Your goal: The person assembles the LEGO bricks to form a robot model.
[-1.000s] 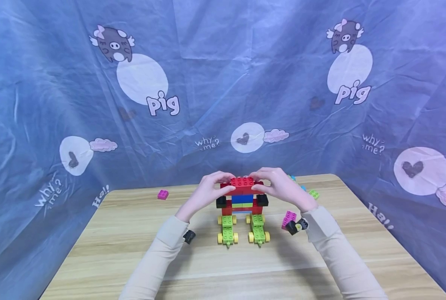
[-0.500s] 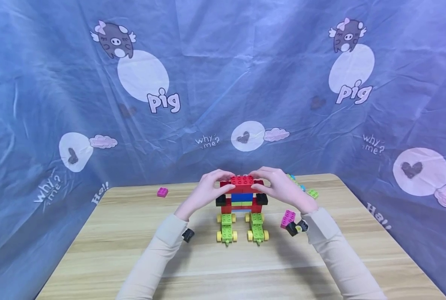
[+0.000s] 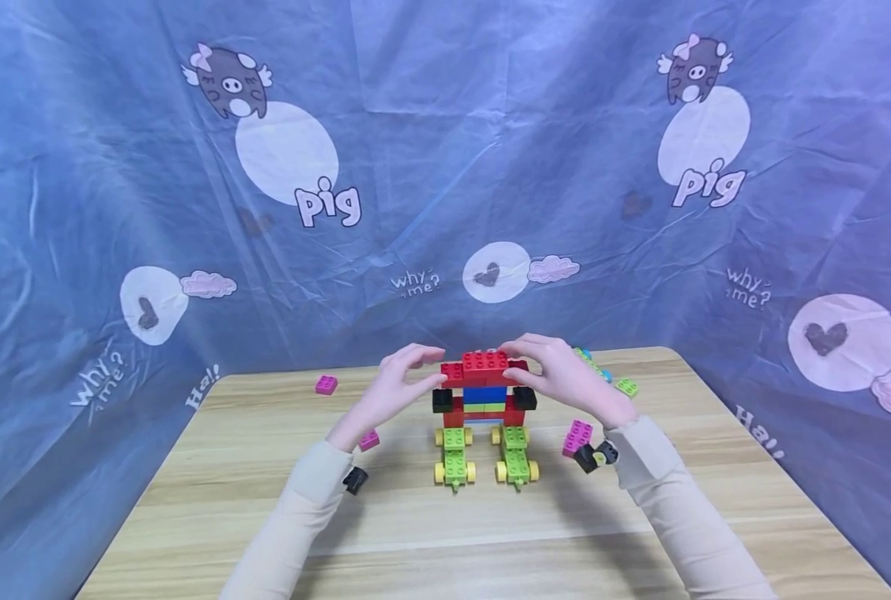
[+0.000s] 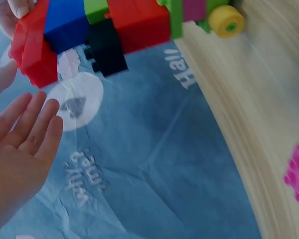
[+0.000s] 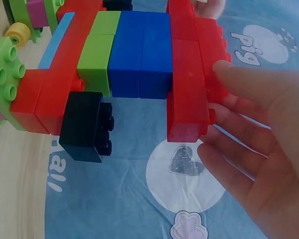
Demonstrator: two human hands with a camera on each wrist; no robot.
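Observation:
A toy brick figure [image 3: 484, 397] stands upright mid-table, with blue and lime bricks in its trunk. Two lime wheeled bases [image 3: 516, 468] with yellow wheels carry it. Across its top lies a red brick [image 3: 485, 361] over a wider red row [image 3: 453, 373]. Black bricks [image 5: 81, 127] stick out at both sides. My right hand [image 3: 565, 375] holds the top red brick at its right end, thumb in front and fingers behind. To the left, my left hand [image 3: 392, 392] is spread beside the red row, holding nothing; its thumb tip is close to the row, contact unclear.
Magenta bricks lie at the back left [image 3: 326, 385], by the left wrist [image 3: 368, 440] and by the right wrist [image 3: 578, 437]. A lime brick [image 3: 627, 387] and a lime-and-blue piece [image 3: 591, 363] lie at the back right. A blue cloth [image 3: 430, 183] hangs behind the table.
My left hand has let go of the red bricks and drawn off to the left, uncovering a magenta brick near its wrist. The right hand and the figure stay in place.

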